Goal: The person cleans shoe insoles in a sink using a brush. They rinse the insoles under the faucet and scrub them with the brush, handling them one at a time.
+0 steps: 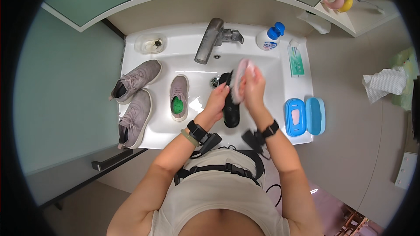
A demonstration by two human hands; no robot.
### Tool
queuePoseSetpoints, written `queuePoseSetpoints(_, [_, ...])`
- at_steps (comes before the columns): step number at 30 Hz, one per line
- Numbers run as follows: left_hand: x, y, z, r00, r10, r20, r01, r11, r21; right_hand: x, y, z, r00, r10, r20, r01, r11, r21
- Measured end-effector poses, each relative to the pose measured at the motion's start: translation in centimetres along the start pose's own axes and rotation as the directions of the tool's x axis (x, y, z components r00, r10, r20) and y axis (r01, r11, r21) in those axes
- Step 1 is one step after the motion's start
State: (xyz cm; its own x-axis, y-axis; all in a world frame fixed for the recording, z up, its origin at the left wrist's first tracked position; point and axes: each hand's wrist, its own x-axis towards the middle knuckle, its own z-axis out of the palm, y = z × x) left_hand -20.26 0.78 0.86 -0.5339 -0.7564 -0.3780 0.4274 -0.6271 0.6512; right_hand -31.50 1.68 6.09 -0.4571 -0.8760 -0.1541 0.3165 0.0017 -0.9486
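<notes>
Over the white sink (273, 74) my left hand (214, 102) is closed around a small black shoe (231, 116), held lengthwise. Against its right side, a pink brush with pale bristles (239, 81) is gripped in my right hand (253, 89); the brush and hand are slightly blurred. Left of my hands, a small greyish-pink shoe (178, 88) lies in the basin, with bright green showing in its opening. Two larger greyish-pink sneakers (142, 76) (139, 111) rest on the sink's left rim. The black shoe partly covers the drain (214, 82).
A grey faucet (210, 39) stands at the back. A clear soap dish (150, 43) sits at back left. On the right rim are a white bottle with a blue cap (269, 39), a green-and-white box (296, 61) and an opened blue soap case (295, 118). Tissue (385, 85) hangs far right.
</notes>
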Motion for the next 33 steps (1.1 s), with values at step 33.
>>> queuePoseSetpoints(33, [1.5,-1.3,-1.6,0.979,0.193,-0.061,-0.127,0.823,0.554,-0.4,1.9,-1.4,0.994,0.075,-0.078,-0.072,0.997,0.043])
